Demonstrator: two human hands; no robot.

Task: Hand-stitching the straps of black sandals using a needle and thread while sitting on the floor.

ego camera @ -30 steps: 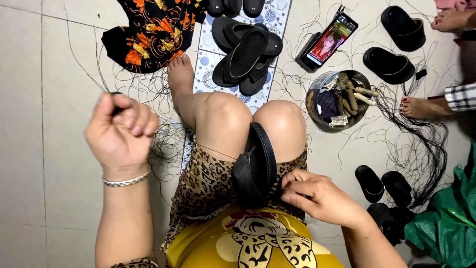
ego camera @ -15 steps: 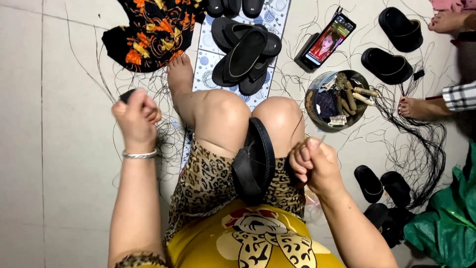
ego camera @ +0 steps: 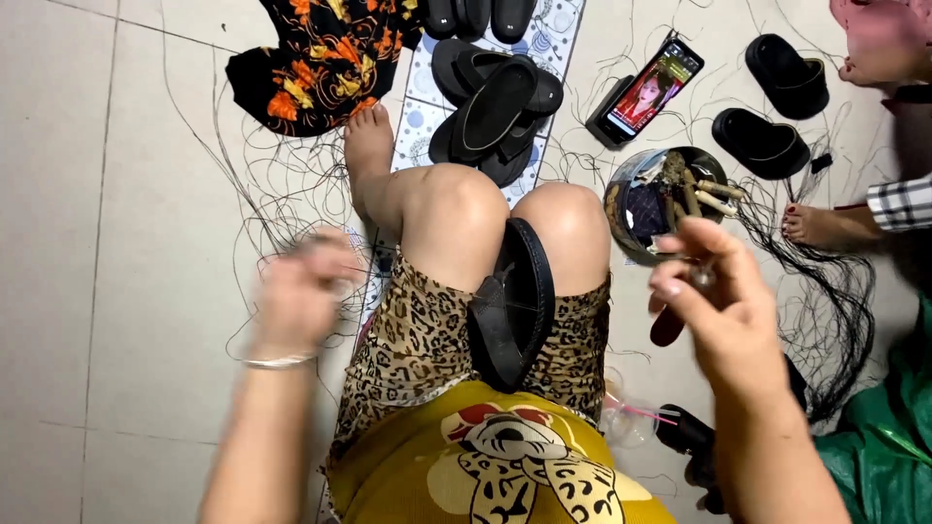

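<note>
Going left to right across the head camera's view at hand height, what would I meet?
Left hand → black sandal clamped between the knees → right hand → bundle of black threads on the floor → green bag.

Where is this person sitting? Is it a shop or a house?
Probably a home floor used as a small sandal-making spot. A black sandal is wedged between the knees, more black sandals are piled on the tiled floor, and loose black thread lies about.
</note>
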